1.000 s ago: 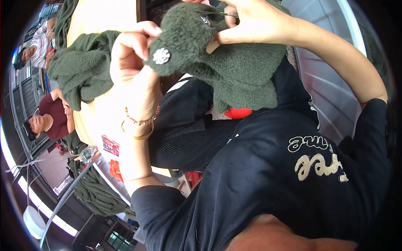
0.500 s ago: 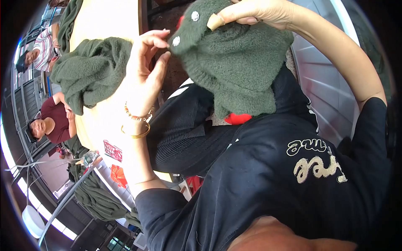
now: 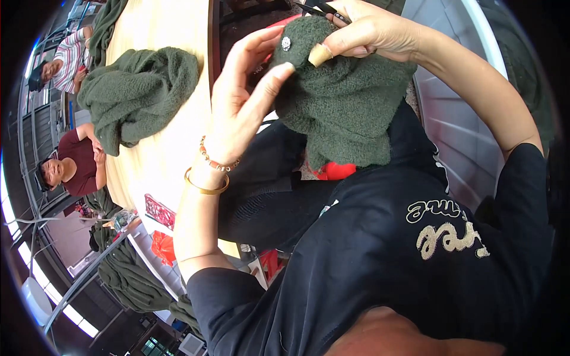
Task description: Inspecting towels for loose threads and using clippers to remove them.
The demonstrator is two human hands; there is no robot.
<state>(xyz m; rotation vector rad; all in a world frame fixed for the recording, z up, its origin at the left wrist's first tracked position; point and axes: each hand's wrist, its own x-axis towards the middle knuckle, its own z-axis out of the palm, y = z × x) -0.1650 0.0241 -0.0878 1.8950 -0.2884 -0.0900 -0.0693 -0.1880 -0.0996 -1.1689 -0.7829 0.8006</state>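
Observation:
A dark green fuzzy knit garment (image 3: 350,107) hangs over my lap between my two hands. A round, sparkling light-coloured button (image 3: 286,44) shows on its upper left part. My left hand (image 3: 252,80) closes on the garment's left edge, thumb and fingers on either side of the button. At the upper right, my right hand (image 3: 362,35) grips the top of the garment. A tan finger guard (image 3: 320,54) covers its thumb tip, which presses on the knit. Black scissors (image 3: 325,10) stick out from that hand's fingers, partly cut off by the frame's upper edge.
Another green knit garment (image 3: 139,98) lies bunched on the pale wooden table (image 3: 172,142) at left. A grey plastic bin (image 3: 454,89) stands at my right. Two people sit beyond the table. Something red (image 3: 335,171) shows beneath the garment. More green knits (image 3: 133,276) are piled at lower left.
My left hand has moved right and closed on the garment's edge. One of the two buttons seen before is now hidden. Black scissors have come into view at my right hand.

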